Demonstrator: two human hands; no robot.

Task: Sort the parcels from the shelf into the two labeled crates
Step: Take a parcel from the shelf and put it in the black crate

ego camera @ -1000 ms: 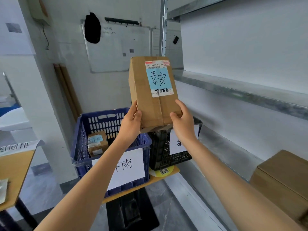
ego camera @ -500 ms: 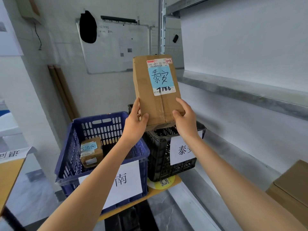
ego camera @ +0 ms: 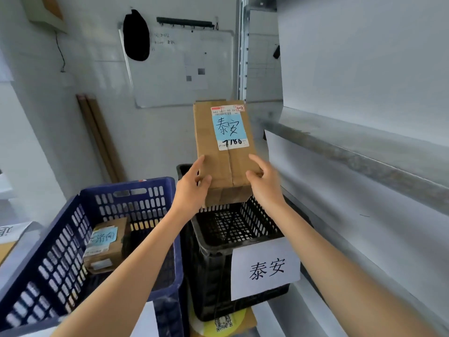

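Over the black crate (ego camera: 209,242): a person holds the big parcel (ego camera: 223,161) up in the air. It stands tall and tips a little.
Head view, left hand (ego camera: 192,190): it grips the parcel's bottom left corner, with the thumb on the front.
Head view, right hand (ego camera: 264,183): it grips the bottom right edge, with the thumb on the front too.
Big parcel's sticker (ego camera: 226,126): blue, with the same two words as the white sign (ego camera: 266,267) on the black crate.
Blue crate (ego camera: 48,251): it sits just beside the black one. One small parcel (ego camera: 107,244) with its own blue sticker lies inside.
Done: one parcel is sorted, by the look of it.
In hand: the second parcel looks ready to go down into the black crate. No parcel shows in there.
Left to do: cannot tell. The part of the shelf (ego camera: 340,152) in view shows no parcels.
Count: two crates, two parcels, two hands, one sign seen in full.
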